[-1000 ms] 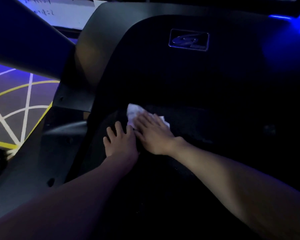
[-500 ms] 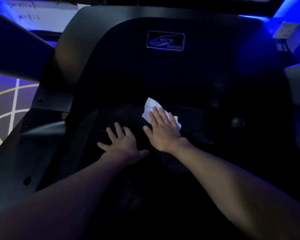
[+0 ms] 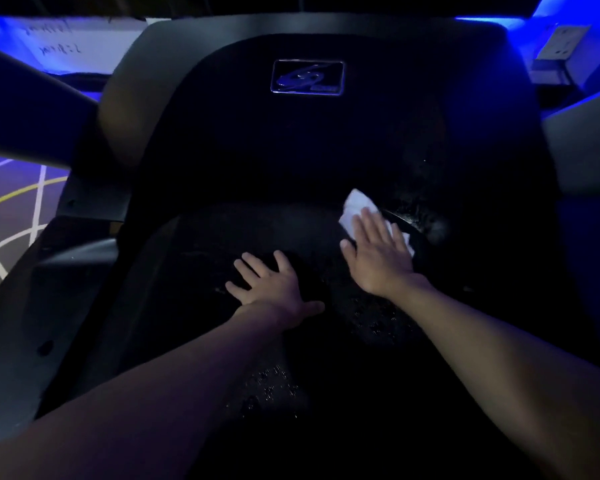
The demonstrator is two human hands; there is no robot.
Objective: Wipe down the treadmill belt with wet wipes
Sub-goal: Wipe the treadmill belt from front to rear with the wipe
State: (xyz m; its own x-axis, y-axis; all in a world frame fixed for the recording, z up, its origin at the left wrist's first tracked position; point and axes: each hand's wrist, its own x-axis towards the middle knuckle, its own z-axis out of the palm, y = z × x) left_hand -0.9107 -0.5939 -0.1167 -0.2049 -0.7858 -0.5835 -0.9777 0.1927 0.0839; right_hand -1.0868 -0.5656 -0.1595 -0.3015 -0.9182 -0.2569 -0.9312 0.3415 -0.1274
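The black treadmill belt point(image 3: 291, 382) fills the middle of the dim head view, with wet glints on it. A white wet wipe point(image 3: 357, 209) lies at the belt's far right end, just below the dark motor cover point(image 3: 291, 150). My right hand point(image 3: 378, 254) presses flat on the wipe with straight fingers and covers most of it. My left hand point(image 3: 271, 285) rests flat on the belt to the left, fingers spread, apart from the wipe.
A grey side rail point(image 3: 25, 323) runs along the left of the belt. The motor cover bears a logo plate point(image 3: 307, 77). A grey upright point(image 3: 32, 109) crosses the upper left. Lined floor point(image 3: 11, 209) shows at left, a wall socket point(image 3: 561, 41) at top right.
My right hand has slid the wipe to the right along the belt's far end. My left hand has stayed flat on the belt, and the two hands are now farther apart.
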